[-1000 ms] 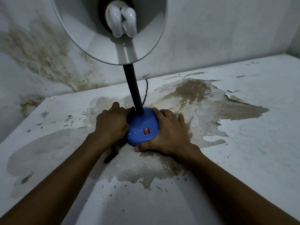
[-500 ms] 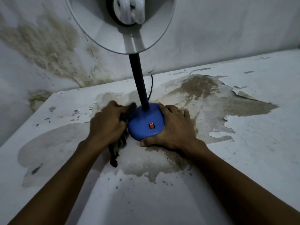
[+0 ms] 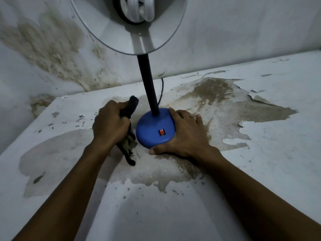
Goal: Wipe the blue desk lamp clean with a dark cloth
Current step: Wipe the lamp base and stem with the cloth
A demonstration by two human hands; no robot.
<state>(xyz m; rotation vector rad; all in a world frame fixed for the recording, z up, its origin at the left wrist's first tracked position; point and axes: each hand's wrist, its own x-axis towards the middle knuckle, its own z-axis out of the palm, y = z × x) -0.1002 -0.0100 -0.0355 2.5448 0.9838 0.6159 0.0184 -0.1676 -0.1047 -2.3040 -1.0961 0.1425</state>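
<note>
The desk lamp stands on the table with its round blue base [image 3: 152,131] in the middle of the view, a red switch [image 3: 161,132] on the near side. A black neck [image 3: 147,84] rises to the white shade [image 3: 128,25], whose bulb faces me. My left hand [image 3: 111,126] grips a dark cloth [image 3: 129,110] just left of the base, a small gap apart from it; cloth ends stick out above and below the fist. My right hand [image 3: 185,134] rests on the right side of the base, fingers wrapped along its rim and thumb at the near edge.
The white table [image 3: 260,171] has peeling paint and a large brown stain around the lamp. A stained wall [image 3: 52,49] runs close behind. The lamp's thin black cord [image 3: 161,91] trails back toward the wall.
My left hand with the cloth has pulled away from the left side of the base, leaving a gap. The right hand keeps its hold on the base. The view has shifted closer.
</note>
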